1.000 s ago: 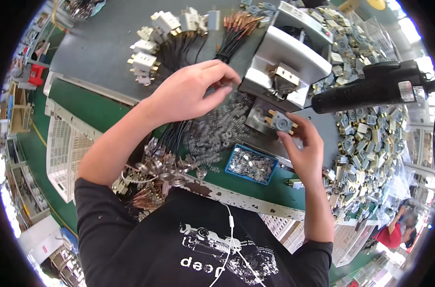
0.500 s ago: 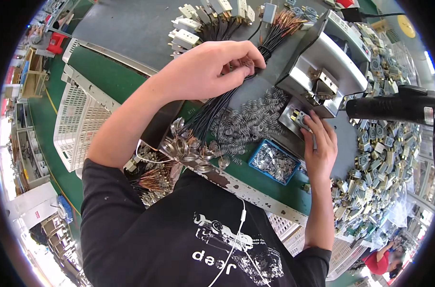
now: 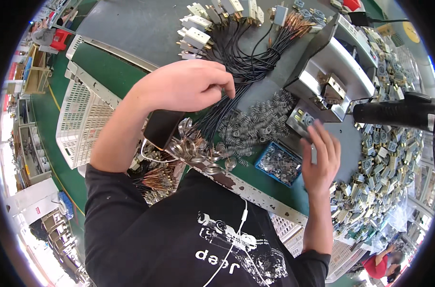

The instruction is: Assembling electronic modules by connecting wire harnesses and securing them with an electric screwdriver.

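Observation:
My left hand (image 3: 193,85) is above the bundle of black cables (image 3: 246,62), its fingers curled inward. Whatever lies inside them, if anything, is hidden. Slightly blurred, my right hand (image 3: 322,155) has its fingers stretched out, with nothing seen in them. Just beyond its fingertips, a grey plug part with brass pins (image 3: 304,119) rests on the metal base of a press-like fixture (image 3: 333,67). Between my hands lies a heap of small metal springs (image 3: 258,125). A blue tray (image 3: 261,165) of small metal pieces sits nearer to me.
White sockets (image 3: 197,35) fan out at the cables' far end. Grey plug parts (image 3: 380,167) pile up along the right, beside a black cylindrical tool (image 3: 389,113). Near the table's front edge are shiny metal rings (image 3: 193,148) and a dark phone-like slab (image 3: 163,128).
My left hand has drawn back to the left from the cables. My right hand has come away from the plug part, fingers lifted. The whole view has shifted slightly.

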The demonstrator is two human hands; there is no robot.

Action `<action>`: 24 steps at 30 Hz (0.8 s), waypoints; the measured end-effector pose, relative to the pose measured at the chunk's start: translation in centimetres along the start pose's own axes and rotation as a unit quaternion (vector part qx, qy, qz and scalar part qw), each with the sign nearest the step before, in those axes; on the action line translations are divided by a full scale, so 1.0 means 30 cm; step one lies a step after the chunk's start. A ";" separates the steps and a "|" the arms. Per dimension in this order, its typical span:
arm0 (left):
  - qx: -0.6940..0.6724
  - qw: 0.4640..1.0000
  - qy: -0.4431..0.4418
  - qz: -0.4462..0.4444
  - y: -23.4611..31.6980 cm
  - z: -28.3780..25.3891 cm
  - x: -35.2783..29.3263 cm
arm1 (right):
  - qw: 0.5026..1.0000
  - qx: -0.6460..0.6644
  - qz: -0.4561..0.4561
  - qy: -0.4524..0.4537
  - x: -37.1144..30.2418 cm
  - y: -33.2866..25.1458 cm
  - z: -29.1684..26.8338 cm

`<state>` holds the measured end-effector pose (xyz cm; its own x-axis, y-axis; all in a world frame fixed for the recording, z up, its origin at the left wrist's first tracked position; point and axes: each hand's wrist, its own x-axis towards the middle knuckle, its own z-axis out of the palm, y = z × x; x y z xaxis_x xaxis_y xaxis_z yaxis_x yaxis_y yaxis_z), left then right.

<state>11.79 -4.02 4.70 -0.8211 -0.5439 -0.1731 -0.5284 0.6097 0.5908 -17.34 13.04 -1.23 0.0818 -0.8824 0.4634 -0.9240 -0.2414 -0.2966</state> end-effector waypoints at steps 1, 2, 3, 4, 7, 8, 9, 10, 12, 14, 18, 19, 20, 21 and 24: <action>0.011 1.000 0.008 -0.009 0.002 0.009 0.003 | 0.997 0.082 0.000 0.011 0.002 -0.045 -0.001; 0.014 1.000 0.005 -0.013 0.017 0.015 -0.005 | 0.986 0.162 -0.020 -0.045 0.021 -0.100 0.012; 0.091 0.993 -0.042 -0.059 0.039 0.022 0.000 | 0.960 0.242 0.017 -0.138 0.038 -0.157 0.035; 0.167 0.976 -0.089 -0.108 0.061 0.035 0.007 | 0.938 0.283 0.024 -0.198 0.071 -0.208 0.065; 0.248 0.958 -0.113 -0.093 0.081 0.075 0.022 | 0.867 0.388 0.135 -0.282 0.097 -0.262 0.158; 0.252 0.960 -0.100 -0.076 0.072 0.091 0.011 | 0.807 0.444 0.205 -0.330 0.106 -0.276 0.179; 0.252 0.959 -0.100 -0.079 0.069 0.088 0.007 | 0.759 0.473 0.252 -0.370 0.129 -0.287 0.177; 0.239 0.958 -0.135 -0.088 0.067 0.079 0.012 | 0.758 0.474 0.251 -0.371 0.139 -0.301 0.177; 0.227 0.954 -0.170 -0.101 0.058 0.052 0.032 | 0.698 0.515 0.317 -0.384 0.157 -0.310 0.183; 0.158 0.956 -0.221 -0.107 0.037 0.022 0.045 | 0.683 0.527 0.346 -0.369 0.174 -0.318 0.205; 0.092 0.967 -0.215 -0.102 0.000 0.005 0.047 | 0.671 0.542 0.411 -0.294 0.200 -0.318 0.262; 0.094 0.966 -0.217 -0.101 0.008 -0.005 0.048 | 0.679 0.546 0.414 -0.266 0.189 -0.323 0.284; 0.089 0.965 -0.227 -0.101 0.017 -0.019 0.048 | 0.678 0.546 0.414 -0.265 0.187 -0.328 0.288; 0.083 0.963 -0.238 -0.100 0.022 -0.027 0.048 | 0.686 0.542 0.416 -0.249 0.183 -0.333 0.289; 0.118 0.961 -0.229 -0.097 0.024 -0.025 0.045 | 0.704 0.526 0.409 -0.245 0.180 -0.307 0.257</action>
<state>10.46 -4.77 5.48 -0.6817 -0.3831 -0.6233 -0.6717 0.6655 0.3255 -5.52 7.38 -2.42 0.0408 -0.8710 -0.4896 0.0309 0.4909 -0.8707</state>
